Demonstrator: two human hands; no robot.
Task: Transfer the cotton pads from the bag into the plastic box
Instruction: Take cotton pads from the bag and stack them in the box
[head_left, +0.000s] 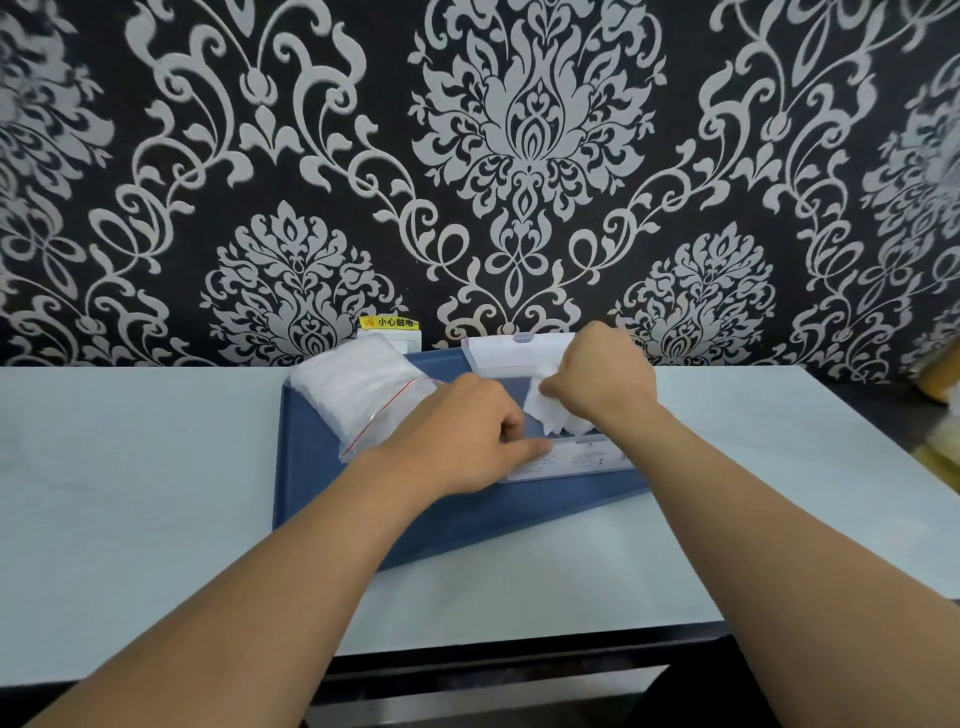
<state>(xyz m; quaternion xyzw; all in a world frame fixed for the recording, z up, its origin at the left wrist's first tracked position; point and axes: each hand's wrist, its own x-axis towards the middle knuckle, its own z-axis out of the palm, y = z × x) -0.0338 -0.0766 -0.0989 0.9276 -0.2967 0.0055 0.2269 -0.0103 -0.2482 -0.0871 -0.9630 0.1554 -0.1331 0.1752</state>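
Presently, cotton pads (558, 410) are gripped by the curled right hand (602, 379) over the plastic box (571, 462), apparently steadied by the left hand (467, 441), fingers curled. Pads may spill onto the tray (322, 467) if released off-centre.

A pale bench (156, 467) is standing against a patterned wall, carrying a blue tray (322, 483) lying directly on its middle, turned slightly askew, with its far edge reaching toward the wall.
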